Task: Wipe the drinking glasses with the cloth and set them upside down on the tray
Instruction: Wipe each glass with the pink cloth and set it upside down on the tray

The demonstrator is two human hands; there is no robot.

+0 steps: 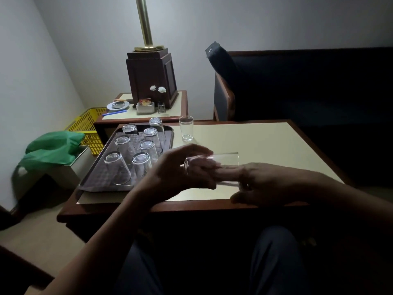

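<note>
My left hand [180,169] curls round the base end of the held glass [225,157], which lies sideways in the air over the table [276,145]. My right hand [268,182] has its fingers [225,172] pushed straight into the mouth and its thumb below, outside; I cannot tell if it pinches the wall. The tray [102,187] at the table's left carries 7 upturned glasses [118,169]. 1 upright glass [186,128] stands on the table just right of the tray's far corner.

Dim room, pale walls [276,22], dark sofa [308,86].
</note>
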